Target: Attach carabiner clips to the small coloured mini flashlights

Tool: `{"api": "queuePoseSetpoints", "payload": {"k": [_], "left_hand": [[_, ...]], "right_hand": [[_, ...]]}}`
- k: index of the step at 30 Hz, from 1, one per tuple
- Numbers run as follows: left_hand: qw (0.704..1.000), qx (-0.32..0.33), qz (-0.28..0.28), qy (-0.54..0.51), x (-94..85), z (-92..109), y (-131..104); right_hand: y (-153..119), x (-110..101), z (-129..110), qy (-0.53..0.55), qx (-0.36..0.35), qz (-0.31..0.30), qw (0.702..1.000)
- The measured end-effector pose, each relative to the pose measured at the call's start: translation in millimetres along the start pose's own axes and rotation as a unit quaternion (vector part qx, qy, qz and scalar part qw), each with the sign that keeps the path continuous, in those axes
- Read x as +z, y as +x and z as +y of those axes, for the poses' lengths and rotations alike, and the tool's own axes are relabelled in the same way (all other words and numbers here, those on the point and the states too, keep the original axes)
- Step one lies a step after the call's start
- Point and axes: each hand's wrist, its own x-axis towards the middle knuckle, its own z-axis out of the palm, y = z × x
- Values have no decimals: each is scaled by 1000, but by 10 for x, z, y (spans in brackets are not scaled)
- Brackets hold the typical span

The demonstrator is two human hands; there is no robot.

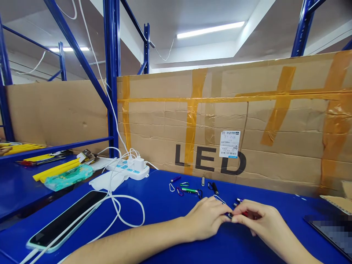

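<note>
My left hand [207,218] and my right hand [254,216] meet over the blue table. Between their fingertips is a small dark ring-like piece [228,215], pinched from both sides and mostly covered. Something red shows behind my right fingers, partly hidden. Beyond the hands lie a green cylinder [189,190], a silver cylinder [202,181], a black cylinder [215,188] and a purple cylinder [176,179]. Small carabiners rest among them, one white [172,187], one purple [179,191] and one green [184,184].
A phone [68,216] with white cables lies at the left, near a power strip [137,172]. Farther left are yellow tubes [56,170] and a teal packet [68,177]. Cardboard [165,124] stands behind the table [159,205]; a dark device [330,234] lies right.
</note>
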Motion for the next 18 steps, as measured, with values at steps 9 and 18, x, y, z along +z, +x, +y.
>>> {"api": "queuePoseSetpoints", "payload": {"k": [9, 18], "left_hand": [[1000, -8, -4, -8, -1, 2, 4], [998, -21, -13, -58, 2, -4, 7]], "right_hand": [[-19, 53, 9, 38, 60, -6, 997], [56, -18, 80, 29, 82, -67, 994]]}}
